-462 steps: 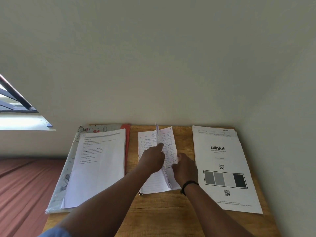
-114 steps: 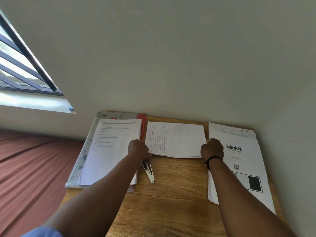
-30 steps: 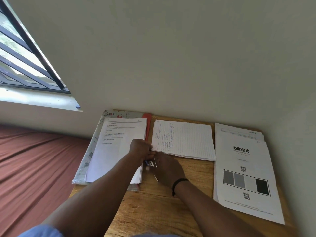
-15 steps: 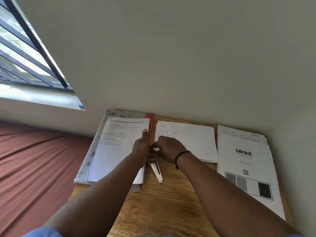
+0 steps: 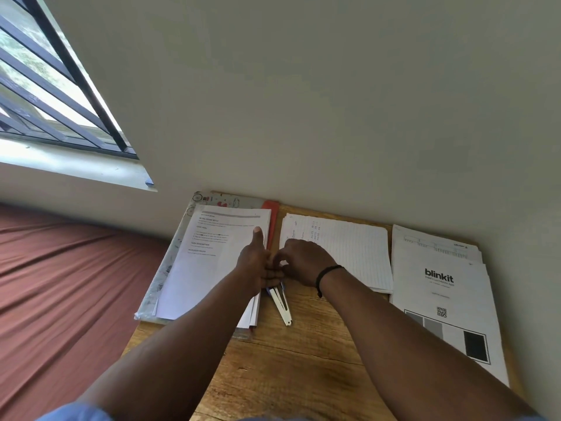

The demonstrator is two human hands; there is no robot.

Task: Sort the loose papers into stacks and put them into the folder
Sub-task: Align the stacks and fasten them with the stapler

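Fastener (image 5: pixel 281 305) below fingers (image 5: pixel 274 273), lined sheets (image 5: pixel 349 253) beside

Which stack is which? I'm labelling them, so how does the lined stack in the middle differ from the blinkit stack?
The lined stack is ruled, handwritten at its left end; the blinkit stack is printed, with logo and grey boxes. The lined stack lies crosswise and looks smaller; the blinkit stack lies lengthwise. The right hand overlaps only the lined stack. Both lie flat on the wooden table.

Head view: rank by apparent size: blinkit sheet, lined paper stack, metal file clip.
1. blinkit sheet, largest, though it lies nearer the camera
2. lined paper stack, partly covered by the right hand
3. metal file clip, smallest
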